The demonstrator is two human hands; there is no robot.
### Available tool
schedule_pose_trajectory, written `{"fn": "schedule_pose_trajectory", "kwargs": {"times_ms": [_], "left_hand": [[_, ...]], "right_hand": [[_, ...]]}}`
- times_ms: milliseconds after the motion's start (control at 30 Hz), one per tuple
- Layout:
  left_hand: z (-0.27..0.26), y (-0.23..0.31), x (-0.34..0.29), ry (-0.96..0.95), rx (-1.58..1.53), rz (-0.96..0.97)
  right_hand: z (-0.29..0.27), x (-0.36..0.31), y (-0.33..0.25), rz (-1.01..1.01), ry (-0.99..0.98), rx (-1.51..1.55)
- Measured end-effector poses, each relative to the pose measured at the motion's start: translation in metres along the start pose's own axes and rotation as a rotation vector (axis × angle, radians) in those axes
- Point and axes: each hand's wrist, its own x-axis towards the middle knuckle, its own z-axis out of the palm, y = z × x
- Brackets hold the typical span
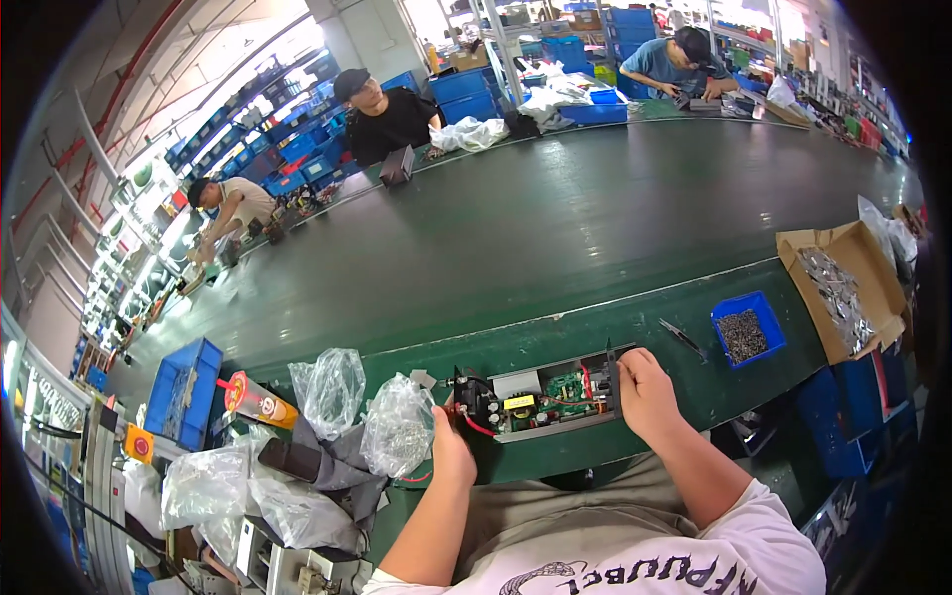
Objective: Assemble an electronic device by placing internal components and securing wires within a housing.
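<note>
A long grey metal electronics case (555, 428) lies open-topped at the bench's near edge, in front of me. Inside it show a green circuit board (567, 385), a yellow-labelled transformer (518, 403) and red wires. My left hand (453, 451) is closed at the case's left end, next to a black end part (476, 400) with wires; its fingertips are partly hidden. At the other end, my right hand (647, 395) grips a dark end plate (613, 382) standing against the case. Tweezers (683, 338) lie beyond my right hand.
Right of the tweezers stand a blue bin of screws (744, 335) and a cardboard box of metal parts (838, 293). Plastic bags (399, 426), a drink cup (260, 401) and a blue tray (184, 395) crowd the left. Across the green conveyor (496, 228), several people work.
</note>
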Motion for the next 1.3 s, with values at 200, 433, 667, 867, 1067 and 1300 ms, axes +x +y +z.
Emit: {"fn": "schedule_pose_trajectory", "kwargs": {"times_ms": [200,433,667,867,1067,1300], "left_hand": [[-0.016,0.007,0.002,-0.182,1.085,0.517],[0.035,0.020,-0.032,-0.163,1.753,0.931],[0.045,0.009,-0.043,-0.021,1.916,0.981],[-0.016,-0.008,0.014,0.002,0.659,0.700],[-0.023,0.010,0.028,-0.035,0.308,-0.080],[-0.014,0.021,0.018,-0.223,0.397,-0.123]], "right_hand": [[-0.001,0.000,-0.005,0.018,-0.033,0.001],[0.000,0.001,-0.004,0.000,-0.020,-0.003],[0.002,0.001,-0.003,-0.007,-0.033,-0.016],[-0.012,0.003,-0.002,0.028,0.017,0.007],[-0.005,0.003,0.000,-0.198,0.140,-0.052],[0.050,-0.039,-0.049,-0.884,-0.051,-0.022]]}}
